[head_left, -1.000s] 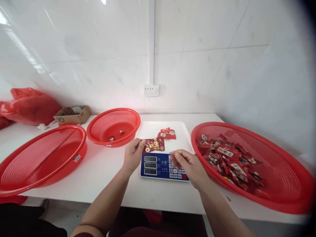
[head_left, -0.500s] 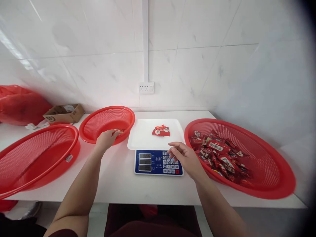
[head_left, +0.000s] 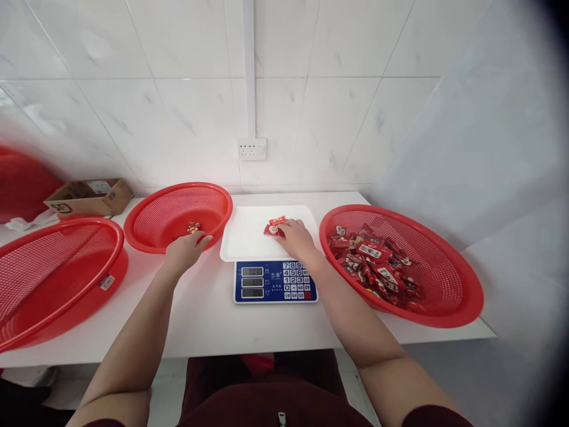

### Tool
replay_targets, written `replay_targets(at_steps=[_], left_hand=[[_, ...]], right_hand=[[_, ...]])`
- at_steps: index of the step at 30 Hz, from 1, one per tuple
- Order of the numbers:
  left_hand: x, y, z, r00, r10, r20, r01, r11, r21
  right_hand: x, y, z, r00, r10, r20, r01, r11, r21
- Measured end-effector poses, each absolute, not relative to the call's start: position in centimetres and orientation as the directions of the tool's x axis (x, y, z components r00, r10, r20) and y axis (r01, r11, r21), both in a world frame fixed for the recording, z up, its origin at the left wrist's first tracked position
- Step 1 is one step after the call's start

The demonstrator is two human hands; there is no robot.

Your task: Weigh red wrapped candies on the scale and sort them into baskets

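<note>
A white electronic scale with a blue panel (head_left: 276,283) stands in the middle of the table. On its white tray (head_left: 242,234) lie a few small red packets (head_left: 272,229). My right hand (head_left: 297,238) is over the tray, its fingers curled onto the right side of these packets, covering part of them. My left hand (head_left: 184,252) is at the near rim of the left-middle red basket (head_left: 175,198), thumb apart from the fingers and nothing seen in it. Beyond its fingers, a few small wrapped packets (head_left: 194,227) lie in that basket. Some left fingertips are hidden.
A large red basket (head_left: 457,279) on the right holds many red packets (head_left: 377,261). Another red basket (head_left: 66,293) stands at the left front. Behind it are a cardboard box (head_left: 91,198) and a red bag (head_left: 24,187). A wall socket (head_left: 252,149) is above the scale.
My right hand has moved from over the scale's keypad up to the packets on the tray. The left hand's fingers have loosened at the basket, showing the packets inside. The view has shifted slightly.
</note>
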State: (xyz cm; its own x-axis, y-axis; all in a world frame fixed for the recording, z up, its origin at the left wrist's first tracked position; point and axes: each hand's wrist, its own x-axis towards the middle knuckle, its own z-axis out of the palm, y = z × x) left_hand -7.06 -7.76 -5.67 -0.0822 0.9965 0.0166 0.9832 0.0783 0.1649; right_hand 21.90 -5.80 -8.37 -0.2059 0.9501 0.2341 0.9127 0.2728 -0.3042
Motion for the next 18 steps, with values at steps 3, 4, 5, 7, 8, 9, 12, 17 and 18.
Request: replay_targets(at_steps=[3,4,5,7,8,9,12,17,18], left_hand=[[-7.0,-7.8,-5.7,-0.076,0.997,0.016,0.984,0.072,0.163],[-7.1,-7.7,-5.7,-0.074,0.997,0.016,0.984,0.070,0.163],[-7.1,-7.7,-5.8,-0.073,0.997,0.016,0.984,0.069,0.163],[-7.3,-7.6,-6.0,-0.078,0.997,0.012,0.982,0.074,0.174],[-7.3,-7.5,-6.0,-0.077,0.997,0.014,0.979,0.073,0.190],[-7.3,-7.6,-6.1,-0.070,0.997,0.033,0.974,0.062,0.218],[-6.5,-8.2,-5.8,-0.039,0.976,0.213,0.925,-0.045,0.377],[-2.1,-10.6,-4.9,0.106,0.953,0.283,0.539,-0.294,0.789],[-1.1,-11.0,-4.8,0.163,0.953,0.255,0.427,-0.301,0.853]], right_hand=[[21.6,-5.6,-8.4,-0.205,0.956,0.208,0.925,0.259,-0.277],[21.6,-5.6,-8.4,-0.202,0.957,0.209,0.927,0.256,-0.275],[21.7,-5.7,-8.5,-0.197,0.956,0.217,0.927,0.254,-0.275],[21.9,-5.9,-8.4,-0.182,0.952,0.248,0.926,0.251,-0.283],[22.0,-6.1,-8.4,-0.171,0.947,0.271,0.921,0.251,-0.298],[22.1,-6.3,-8.3,-0.159,0.942,0.295,0.912,0.255,-0.321],[22.2,-7.4,-7.7,-0.136,0.923,0.361,0.833,0.304,-0.463],[21.6,-10.2,-6.3,-0.199,0.945,0.260,0.603,0.327,-0.728],[21.5,-10.8,-6.0,-0.229,0.946,0.229,0.561,0.320,-0.763]])
